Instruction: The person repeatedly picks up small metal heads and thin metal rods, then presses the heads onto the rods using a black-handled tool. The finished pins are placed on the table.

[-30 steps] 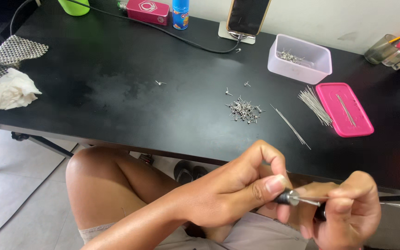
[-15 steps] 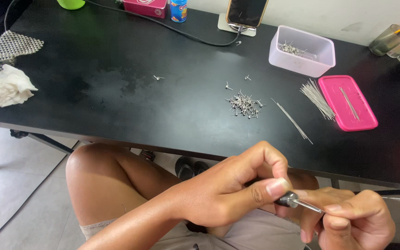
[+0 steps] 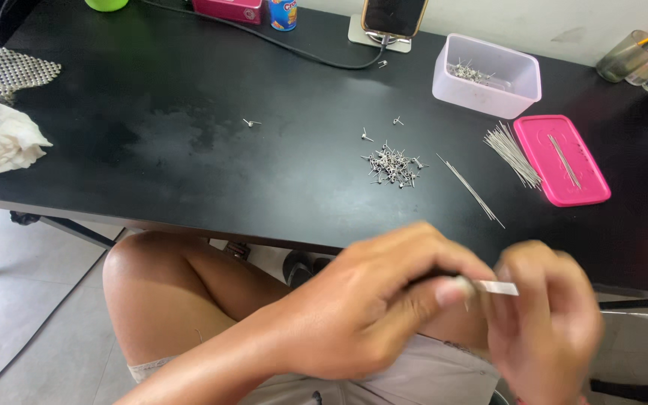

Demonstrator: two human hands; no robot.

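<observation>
Black desk surface (image 3: 189, 165) fills the upper field, seen from above; below its near edge we see our two hands held over the lap. Our left hand (image 3: 369, 307) is curled, thumb and forefinger pinched on one end of a thin, pale metal piece (image 3: 493, 287); our right hand (image 3: 545, 330) closes around the other end. Both hands are motion-blurred, so we cannot tell the exact finger placement. We judge the piece to be light, stiff and smooth, hence prone to slipping or springing away; a fingertip pinch close to the working end suits it better than a full-hand grasp.

Outward from the hands, on the desk: a small heap of tiny metal studs (image 3: 393, 165), with a few strays (image 3: 252, 122) apart from it; a single long wire (image 3: 471, 190) lying just beside the heap; a fanned bundle of straight wires (image 3: 511, 152) touching the edge of a pink lid (image 3: 560, 159), which carries two more wires. Behind these stands a pale open tub (image 3: 487, 76) holding more studs. At the far edge, a phone on a stand (image 3: 388, 19) with a black cable (image 3: 294, 49). At far left, a crumpled white cloth (image 3: 1, 146).
</observation>
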